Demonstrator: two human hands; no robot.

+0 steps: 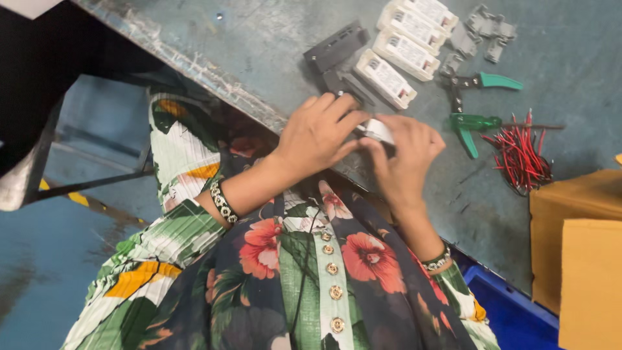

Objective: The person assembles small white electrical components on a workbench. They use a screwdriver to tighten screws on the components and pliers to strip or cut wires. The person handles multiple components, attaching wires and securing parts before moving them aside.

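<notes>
Between your left hand [315, 137] and right hand [406, 155] sits a small white module [378, 131] of smooth plastic. Under your hands the worktable [570, 58] looks like dull, scuffed painted metal, rough along its near edge. Beyond your fingers lie white plastic cases [403, 45] with paper labels and matt grey plastic housings [335, 52]. Right of your right hand, the pliers [476, 104] have glossy green grips, beside shiny red wires [520, 155] and matt cardboard boxes [580, 253].

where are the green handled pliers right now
In the head view the green-handled pliers lie on the grey table, right of both hands, between the white boxes and the bundle of red wires.
</notes>
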